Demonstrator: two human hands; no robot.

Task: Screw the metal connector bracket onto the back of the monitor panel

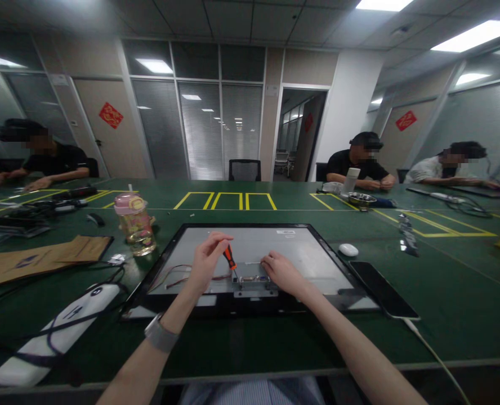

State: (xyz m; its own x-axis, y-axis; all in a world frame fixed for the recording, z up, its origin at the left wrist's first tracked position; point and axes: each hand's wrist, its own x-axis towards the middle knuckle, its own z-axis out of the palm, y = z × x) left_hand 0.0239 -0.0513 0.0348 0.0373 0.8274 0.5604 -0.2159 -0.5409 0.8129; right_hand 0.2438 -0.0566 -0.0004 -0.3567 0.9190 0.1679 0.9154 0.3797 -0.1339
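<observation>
A flat monitor panel (292, 247) lies face down on the green table, its grey metal back up. My left hand (206, 260) is closed round a small screwdriver (230, 259) with an orange and black handle, its tip down at the metal connector bracket (254, 281) near the panel's front edge. My right hand (280, 270) rests on the panel beside that bracket, fingers curled against it. Thin red and brown wires (178, 278) run across the panel to the left of the bracket.
A pink-lidded bottle (135, 224), brown envelopes (39, 257) and a white device with black cables (64, 329) lie left. A white mouse-like object (348, 249) and a black phone (383, 288) on a white cable lie right. Three people sit at the far side.
</observation>
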